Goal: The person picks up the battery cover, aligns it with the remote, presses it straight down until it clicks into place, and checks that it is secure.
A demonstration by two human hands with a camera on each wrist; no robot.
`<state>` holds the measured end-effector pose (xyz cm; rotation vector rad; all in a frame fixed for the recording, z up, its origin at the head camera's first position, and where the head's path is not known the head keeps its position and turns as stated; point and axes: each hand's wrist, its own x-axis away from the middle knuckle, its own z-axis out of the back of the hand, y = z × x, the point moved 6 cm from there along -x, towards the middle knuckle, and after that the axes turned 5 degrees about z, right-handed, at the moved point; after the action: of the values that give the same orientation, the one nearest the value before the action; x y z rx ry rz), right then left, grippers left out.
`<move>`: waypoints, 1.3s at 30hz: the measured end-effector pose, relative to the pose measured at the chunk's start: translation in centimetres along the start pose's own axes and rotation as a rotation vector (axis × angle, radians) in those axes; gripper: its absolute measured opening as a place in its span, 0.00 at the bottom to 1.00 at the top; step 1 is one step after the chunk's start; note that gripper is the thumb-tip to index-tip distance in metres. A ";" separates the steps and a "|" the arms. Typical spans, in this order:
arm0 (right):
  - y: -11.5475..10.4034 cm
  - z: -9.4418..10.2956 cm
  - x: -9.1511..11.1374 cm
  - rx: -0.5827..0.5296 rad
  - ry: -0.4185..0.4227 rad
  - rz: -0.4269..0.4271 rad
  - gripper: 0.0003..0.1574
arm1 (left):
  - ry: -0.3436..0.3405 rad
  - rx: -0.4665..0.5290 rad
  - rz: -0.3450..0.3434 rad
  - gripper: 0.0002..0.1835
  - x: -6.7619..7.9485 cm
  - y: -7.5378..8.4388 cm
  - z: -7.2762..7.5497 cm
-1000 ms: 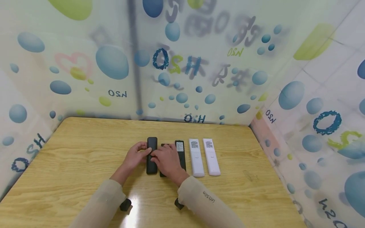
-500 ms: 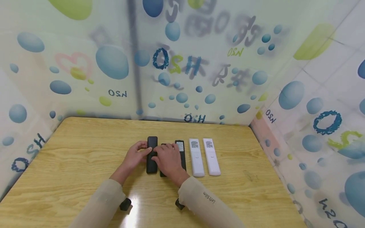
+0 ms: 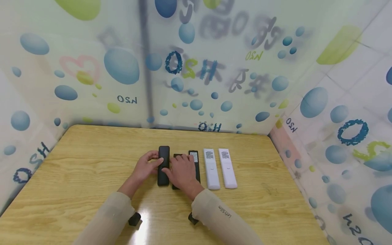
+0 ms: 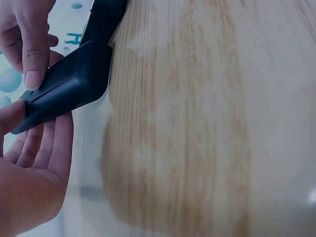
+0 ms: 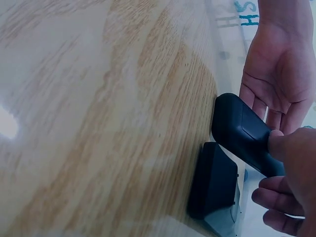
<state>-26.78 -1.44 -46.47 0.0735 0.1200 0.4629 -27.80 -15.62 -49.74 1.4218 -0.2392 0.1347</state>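
My left hand (image 3: 144, 167) grips a black remote control (image 3: 164, 153) by its left side, thumb on the upward face and fingers underneath. In the left wrist view, the remote (image 4: 91, 74) is tilted, and a seam runs along its face. My right hand (image 3: 182, 172) lays its thumb on that face, while its other fingers stay loosely bent off the remote. A second black remote (image 3: 175, 186) lies mostly hidden beneath the right hand. To its right is another black remote (image 3: 193, 156) with a white label, partly covered by the same hand.
Two white remotes (image 3: 212, 175) (image 3: 228, 170) lie side by side, labels up, right of the black ones. They rest on a wooden table (image 3: 92, 153), backed by a patterned curtain (image 3: 122, 112). Black wrist devices (image 3: 134, 219) (image 3: 193, 218) sit under both cuffs.
My right fingers have drawn back slightly to the right from the black remote, leaving the thumb on it. The left hand keeps its grip, and the view has shifted a little.
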 end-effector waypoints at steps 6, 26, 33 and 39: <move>0.0 -0.2 -0.1 0.002 0.001 0.000 0.37 | 0.002 -0.015 -0.003 0.26 0.0 0.1 0.0; 0.1 0.2 -0.4 -0.071 -0.019 -0.025 0.34 | 0.008 -0.037 -0.012 0.26 0.3 0.6 -0.1; 0.2 0.2 -0.4 -0.050 -0.033 -0.009 0.35 | 0.014 -0.044 -0.010 0.26 0.3 0.4 -0.2; 0.2 0.1 -0.6 -0.070 -0.054 -0.016 0.34 | 0.017 -0.046 -0.008 0.26 0.4 0.2 -0.3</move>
<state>-27.35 -1.51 -46.30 0.0162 0.0508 0.4488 -27.49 -15.35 -49.46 1.3755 -0.2220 0.1340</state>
